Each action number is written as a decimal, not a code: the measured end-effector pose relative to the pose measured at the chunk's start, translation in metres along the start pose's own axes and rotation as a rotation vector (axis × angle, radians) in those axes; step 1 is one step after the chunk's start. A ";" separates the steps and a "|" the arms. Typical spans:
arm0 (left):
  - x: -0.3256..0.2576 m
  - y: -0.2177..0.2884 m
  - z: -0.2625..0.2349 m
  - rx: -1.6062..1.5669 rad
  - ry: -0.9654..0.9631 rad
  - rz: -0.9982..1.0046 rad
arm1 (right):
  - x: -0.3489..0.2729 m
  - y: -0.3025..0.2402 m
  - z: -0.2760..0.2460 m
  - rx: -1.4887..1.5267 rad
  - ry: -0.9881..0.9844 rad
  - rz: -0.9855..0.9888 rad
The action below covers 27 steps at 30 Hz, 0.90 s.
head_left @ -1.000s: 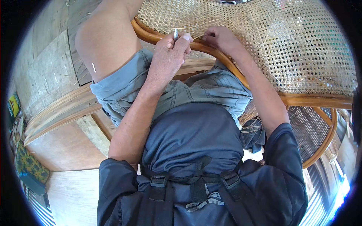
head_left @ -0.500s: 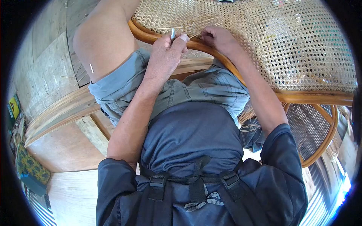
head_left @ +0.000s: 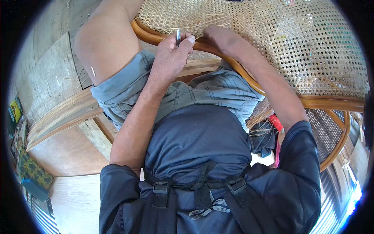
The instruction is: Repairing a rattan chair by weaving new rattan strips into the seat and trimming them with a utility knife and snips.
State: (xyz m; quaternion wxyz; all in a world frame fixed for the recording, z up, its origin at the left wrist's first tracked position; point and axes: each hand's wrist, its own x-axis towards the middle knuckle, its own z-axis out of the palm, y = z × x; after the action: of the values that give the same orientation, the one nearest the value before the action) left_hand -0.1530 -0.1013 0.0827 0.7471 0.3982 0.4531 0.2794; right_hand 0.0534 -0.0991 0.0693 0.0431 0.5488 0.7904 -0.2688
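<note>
Where the left hand is working: above the wooden frame, its thumb and fingers are pressing together, clamping a small metal-tipped tool whose tip is pointing toward the far side.
Right hand: it is lying just to the right, over the frame and the near edge of the weave; its fingertips are hiding from view, so I cannot tell whether they are gripping anything.
Woven cane panel: it is spreading across the far right of the scene, the curving frame edging its near side.
Loose strands: they are lying on the panel just beyond both hands.
Round caned piece: it is showing at the right, nearer than the panel.
Grey-blue shorts: they are sitting on the near side of the frame.
</note>
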 end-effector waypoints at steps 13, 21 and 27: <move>0.000 0.005 0.002 0.051 0.000 -0.074 | 0.000 0.027 -0.007 0.764 -0.069 0.550; 0.002 0.006 0.005 0.013 -0.018 -0.068 | 0.005 0.033 0.019 0.303 0.030 0.209; 0.004 -0.001 0.005 0.114 -0.006 -0.066 | 0.008 0.041 0.004 0.440 -0.084 0.336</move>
State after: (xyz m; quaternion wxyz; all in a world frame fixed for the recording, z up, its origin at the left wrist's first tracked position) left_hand -0.1467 -0.1006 0.0820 0.7332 0.4259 0.4791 0.2271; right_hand 0.0861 -0.0835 0.0478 -0.0004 0.6568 0.6083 -0.4456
